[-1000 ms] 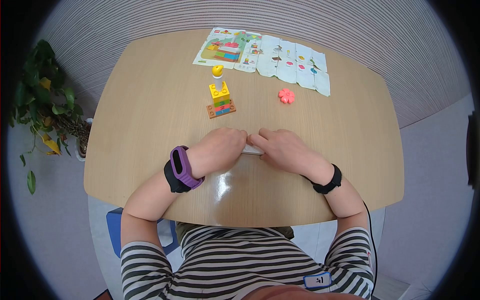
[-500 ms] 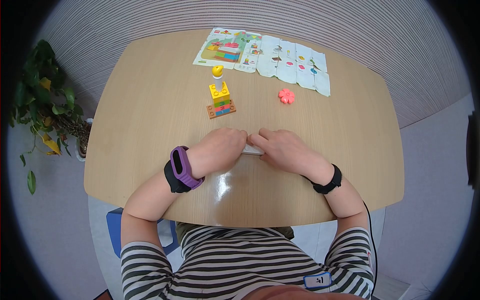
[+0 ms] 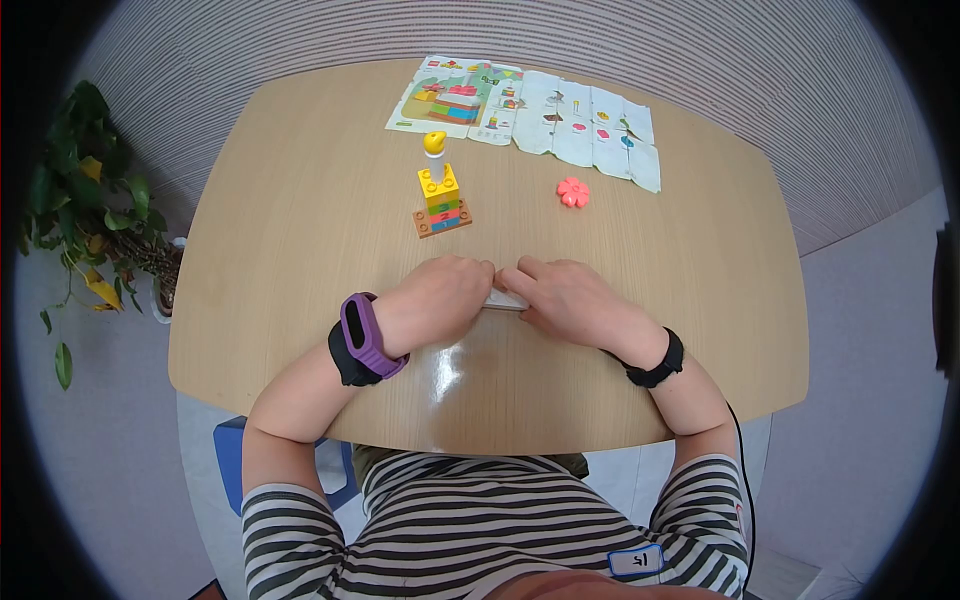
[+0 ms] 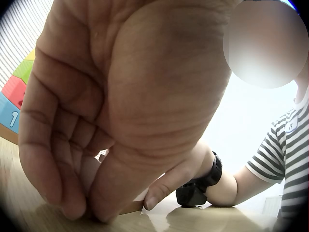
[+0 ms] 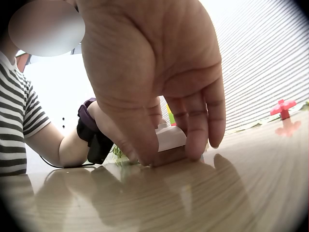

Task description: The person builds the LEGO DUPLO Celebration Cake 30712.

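Both hands meet at a small white brick (image 3: 505,299) with a brown piece (image 5: 169,156) under it, low over the tabletop. My right hand (image 3: 578,300) has thumb and fingers on opposite sides of it, gripping it. On the other end, my left hand (image 3: 440,297) has its thumb and fingers drawn together, and its fingers hide that part. Beyond the left hand stands an upright tower (image 3: 441,195) of coloured bricks on a brown plate, topped by a white candle with a yellow flame (image 3: 435,142). A pink flower piece (image 3: 573,193) lies to its right.
A creased instruction sheet (image 3: 570,120) lies at the far side of the table (image 3: 300,200). A potted plant (image 3: 115,225) is left of the table, and a blue stool (image 3: 228,460) shows below its near left edge. A black cable hangs beside the right arm.
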Demonstrator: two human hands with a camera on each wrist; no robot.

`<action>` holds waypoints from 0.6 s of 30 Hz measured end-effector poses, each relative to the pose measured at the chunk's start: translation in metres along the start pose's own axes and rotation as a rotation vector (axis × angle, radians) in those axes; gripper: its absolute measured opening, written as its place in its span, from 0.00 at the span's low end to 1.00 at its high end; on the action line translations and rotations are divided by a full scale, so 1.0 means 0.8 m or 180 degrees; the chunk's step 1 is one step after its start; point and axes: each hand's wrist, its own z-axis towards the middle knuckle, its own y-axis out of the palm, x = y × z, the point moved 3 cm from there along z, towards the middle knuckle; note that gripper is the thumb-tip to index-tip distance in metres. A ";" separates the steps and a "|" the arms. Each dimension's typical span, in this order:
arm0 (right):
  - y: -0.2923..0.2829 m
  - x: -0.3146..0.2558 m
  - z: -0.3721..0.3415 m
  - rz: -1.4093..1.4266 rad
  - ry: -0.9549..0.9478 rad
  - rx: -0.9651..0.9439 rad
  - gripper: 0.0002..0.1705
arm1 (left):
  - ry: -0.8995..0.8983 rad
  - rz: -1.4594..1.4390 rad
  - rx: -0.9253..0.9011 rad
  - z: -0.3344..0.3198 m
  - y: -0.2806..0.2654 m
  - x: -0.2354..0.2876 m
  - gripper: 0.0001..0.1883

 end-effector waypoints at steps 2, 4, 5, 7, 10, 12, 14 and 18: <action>0.000 0.000 0.000 0.0007 -0.0004 0.0008 0.23 | 0.0008 0.0003 0.0000 0.000 -0.001 0.000 0.11; 0.000 0.000 0.000 0.0011 -0.0007 0.0017 0.23 | 0.0004 -0.0004 0.0000 0.000 -0.001 0.000 0.11; -0.001 0.000 0.000 0.0008 -0.0005 0.0012 0.23 | 0.0000 -0.0006 -0.0001 0.000 -0.001 0.000 0.11; -0.001 -0.001 0.000 0.0003 0.0000 0.0001 0.23 | -0.0007 -0.0010 -0.0004 0.000 0.000 0.000 0.11; 0.000 0.000 0.000 0.0008 -0.0006 0.0008 0.22 | -0.0004 -0.0009 0.0001 0.000 0.000 0.000 0.11; -0.001 0.000 0.000 0.0011 0.0004 0.0000 0.22 | -0.0011 -0.0012 -0.0015 0.000 -0.001 0.000 0.11; 0.000 0.000 0.000 0.0011 0.0010 -0.0008 0.22 | -0.0010 -0.0007 -0.0020 0.000 -0.001 0.000 0.11; 0.001 0.001 0.000 0.0010 0.0012 -0.0015 0.22 | 0.0004 -0.0011 0.0010 0.000 0.001 -0.001 0.11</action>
